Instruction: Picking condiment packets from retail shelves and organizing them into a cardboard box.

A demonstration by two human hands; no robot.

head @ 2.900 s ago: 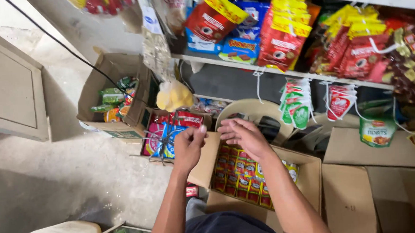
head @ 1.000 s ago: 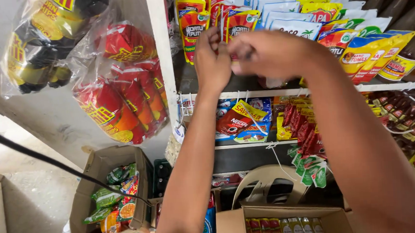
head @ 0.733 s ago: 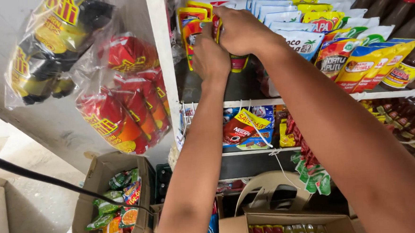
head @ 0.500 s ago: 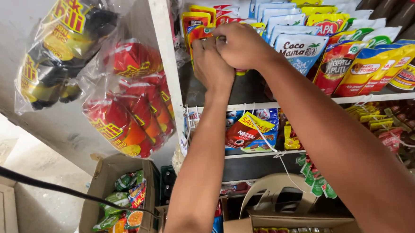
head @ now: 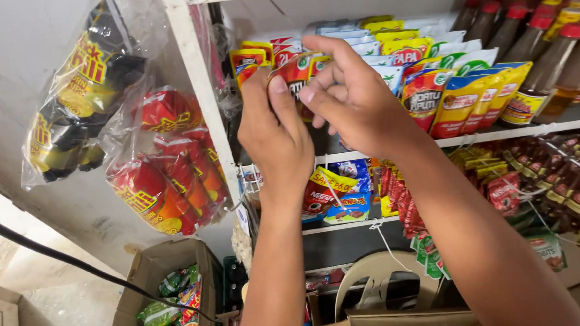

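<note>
Head view, looking up at the shelves: both hands are raised to the top shelf and meet on one small red sachet [head: 293, 71]. The left hand [head: 277, 138] pinches its left edge between thumb and fingers, closed firmly on it. The right hand [head: 351, 93] comes in from the other side, fingers curled over the top and right edge of that same sachet, also gripping. The packet sits upright at the front of the shelf, right among a row of standing pouches [head: 458, 94] in red, yellow, white and green. Further right on that shelf stand brown sauce bottles [head: 549, 57] with red caps. Below, on the next shelf [head: 500, 134] edge, strips of red sachets [head: 398, 203] hang down, with more dark ones to the right. Out to the left, clear bags of snack packs [head: 158, 170] hang from the white upright. Down at floor level, an open cardboard box [head: 158, 295] holds green packets.
</note>
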